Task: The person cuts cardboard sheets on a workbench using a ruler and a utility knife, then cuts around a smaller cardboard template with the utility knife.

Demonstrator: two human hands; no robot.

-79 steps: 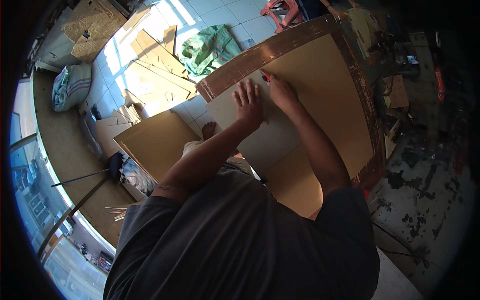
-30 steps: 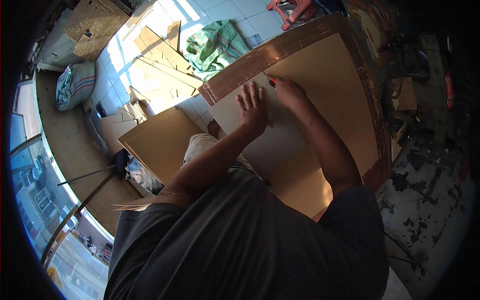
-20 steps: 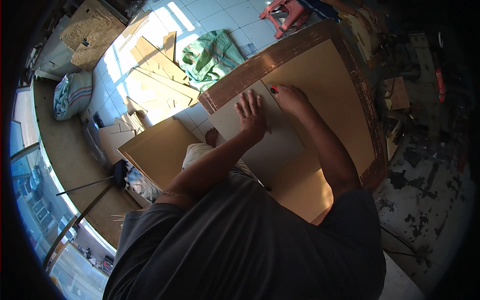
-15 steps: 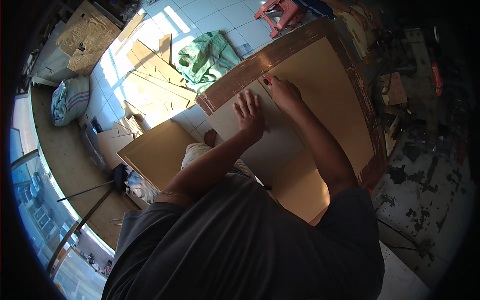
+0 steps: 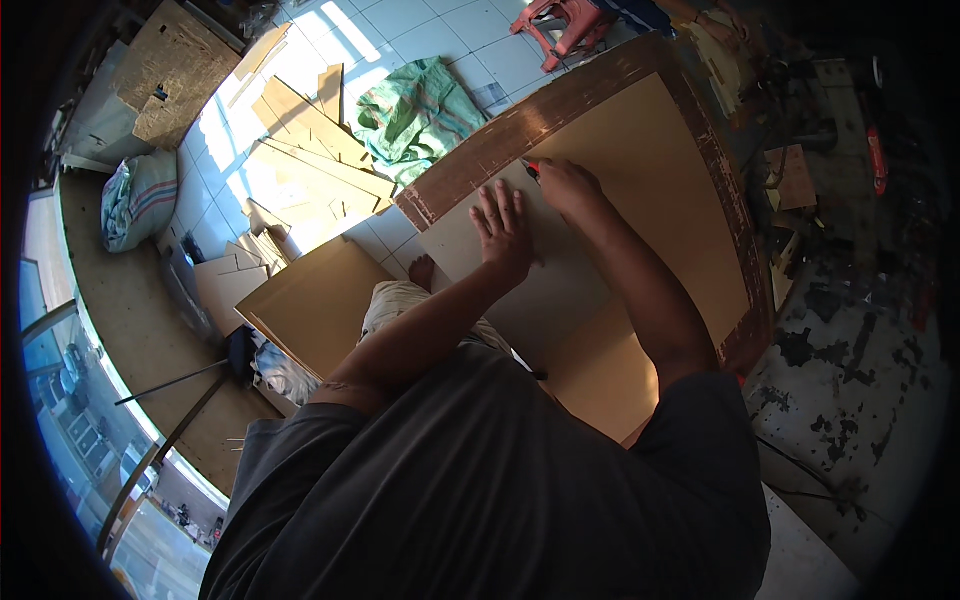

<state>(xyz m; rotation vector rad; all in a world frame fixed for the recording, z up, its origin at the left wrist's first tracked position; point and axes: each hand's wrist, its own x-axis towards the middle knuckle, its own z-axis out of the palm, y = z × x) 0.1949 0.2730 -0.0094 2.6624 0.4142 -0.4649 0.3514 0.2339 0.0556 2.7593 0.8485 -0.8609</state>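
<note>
Smooth, matt pale sheet (image 5: 560, 290) of card or thin board, flat over matt tan board (image 5: 650, 170) with rough, scuffed brown edging. At 11 o'clock, crumpled green cloth (image 5: 415, 115) on glossy white floor tiles (image 5: 420, 20); red plastic stool (image 5: 560, 20) at 12.

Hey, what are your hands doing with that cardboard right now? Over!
Left hand flat on grey sheet. Right hand grips red pen at its edge. Brown board underneath. Nothing in the way.

Sunlight falls in bright patches across a white tiled floor (image 5: 400, 25), where loose cardboard pieces (image 5: 300, 150) lie scattered beside a crumpled green cloth (image 5: 415, 115). A red stool (image 5: 565, 20) stands farther off, and a striped sack (image 5: 135, 200) rests nearby.
</note>
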